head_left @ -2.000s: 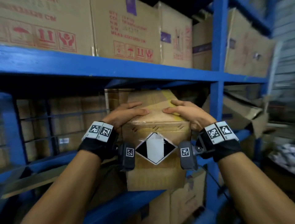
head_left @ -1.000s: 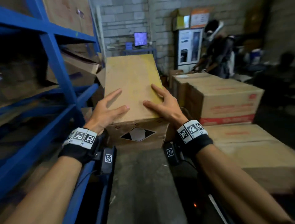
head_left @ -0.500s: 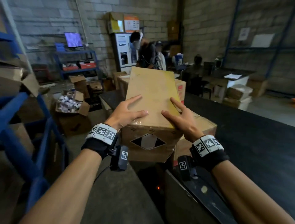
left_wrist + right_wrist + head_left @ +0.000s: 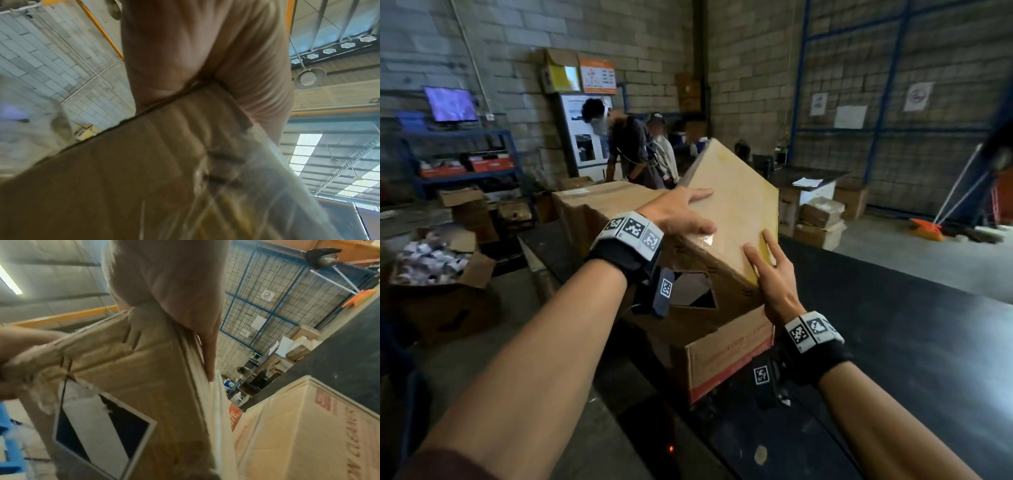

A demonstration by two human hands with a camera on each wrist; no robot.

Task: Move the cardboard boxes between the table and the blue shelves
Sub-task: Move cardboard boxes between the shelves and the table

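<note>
Warehouse table (image 4: 893,325): both hands flat on tilted box (image 4: 729,205).

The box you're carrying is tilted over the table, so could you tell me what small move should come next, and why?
Probably lower the box and level it onto the red-printed carton beneath. Left hand and right hand press flat on its top, it is tilted with one corner high, and it hangs just above that carton on the black table.

I see a tan cardboard box (image 4: 736,212) with a black-and-white diamond label (image 4: 100,430), a lower box (image 4: 726,359) printed in red, and a black table (image 4: 893,342).
</note>
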